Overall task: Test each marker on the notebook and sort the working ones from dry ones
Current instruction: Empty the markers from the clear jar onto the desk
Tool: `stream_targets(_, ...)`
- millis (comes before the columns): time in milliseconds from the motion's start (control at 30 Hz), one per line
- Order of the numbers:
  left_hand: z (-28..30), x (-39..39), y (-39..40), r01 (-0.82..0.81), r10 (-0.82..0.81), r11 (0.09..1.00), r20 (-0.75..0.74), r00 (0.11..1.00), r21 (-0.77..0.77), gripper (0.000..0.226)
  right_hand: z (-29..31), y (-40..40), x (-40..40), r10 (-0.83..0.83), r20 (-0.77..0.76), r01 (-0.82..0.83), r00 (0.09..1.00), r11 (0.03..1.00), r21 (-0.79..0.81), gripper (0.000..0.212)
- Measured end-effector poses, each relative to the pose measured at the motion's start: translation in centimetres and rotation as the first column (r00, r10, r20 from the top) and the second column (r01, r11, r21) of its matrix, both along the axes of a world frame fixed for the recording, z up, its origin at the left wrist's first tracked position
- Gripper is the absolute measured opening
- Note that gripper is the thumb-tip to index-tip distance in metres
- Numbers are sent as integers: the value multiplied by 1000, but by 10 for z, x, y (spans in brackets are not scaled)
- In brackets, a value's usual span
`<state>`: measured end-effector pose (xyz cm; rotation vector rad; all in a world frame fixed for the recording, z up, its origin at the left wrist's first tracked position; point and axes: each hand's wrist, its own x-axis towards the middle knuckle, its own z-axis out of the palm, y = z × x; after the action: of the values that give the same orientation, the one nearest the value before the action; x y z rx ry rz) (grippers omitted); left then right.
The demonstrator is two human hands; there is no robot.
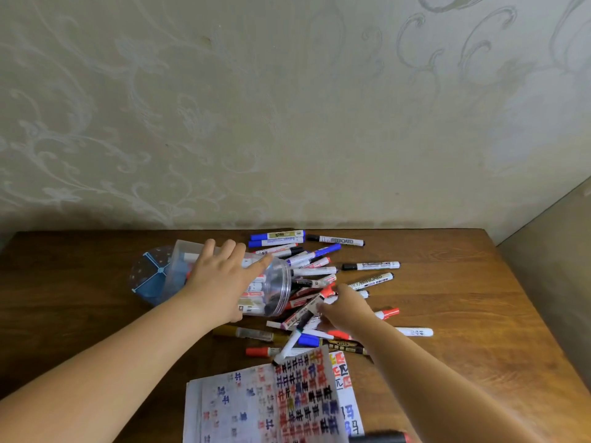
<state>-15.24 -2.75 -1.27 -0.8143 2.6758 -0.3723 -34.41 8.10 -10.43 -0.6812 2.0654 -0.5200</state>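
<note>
We are gripping the clear plastic jar point(224, 279) with left hand point(220, 279); right hand point(343, 310), grip unclear, is reaching into the unsorted markers point(319, 273); the marked paper notebook point(271, 401) is waiting.

One head-worn view looks forward and down, close over the desk point(447, 282), with a wall point(287, 107) beyond the fingers point(220, 247).
</note>
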Motion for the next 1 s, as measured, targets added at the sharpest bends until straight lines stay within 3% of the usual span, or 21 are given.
stream_targets(67, 0, 2, -1, 2, -2, 1000, -2, 1000, -3, 100, 8, 2, -3, 188, -302, -193, 935, 981, 13, 55)
stream_targets(100, -1, 3, -2, 6, -6, 1000, -4, 1000, -5, 100, 12, 4, -2, 266, -366, -293, 892, 956, -18, 61)
stream_targets(167, -2, 4, -2, 4, -4, 1000, -9, 1000, -1, 100, 17, 4, 2, 419, -405, -488, 812, 870, -78, 70)
stream_targets(267, -2, 4, -1, 8, -6, 999, -53, 999, 39, 99, 12, -1, 15, 567, -431, -665, 702, 738, -114, 58)
stream_targets(433, -4, 8, 1, 24, -16, 997, -106, 994, 78, 100, 10, -12, 31, 405, -329, -517, 853, 744, -424, 47)
stream_targets(533, -2, 6, 0, 20, -10, 997, -143, 990, 71, 105, 10, -17, 32, 503, -391, -633, 771, 670, -386, 66)
stream_targets(600, -1, 4, -1, 51, -41, 997, -167, 985, 59, 107, 9, -23, 30, 532, -387, -651, 753, 688, -321, 74)
stream_targets(700, -8, 5, -7, 105, -110, 994, -193, 975, -34, 104, 5, -31, 24, 596, -337, -675, 729, 708, -209, 67)
stream_targets(767, -13, 5, -11, 125, -131, 991, -224, 966, -40, 102, 4, -27, 20, 610, -218, -647, 762, 733, -210, 54)
stream_targets(900, -15, 2, -12, 72, -64, 997, -234, 970, 23, 109, 7, -15, 10, 432, 6, -406, 902, 853, -329, 41)
stream_targets(1000, -17, -5, -3, 37, -24, 997, -179, 984, 70, 110, 9, -14, 5, 401, 120, -341, 908, 876, -342, 40)
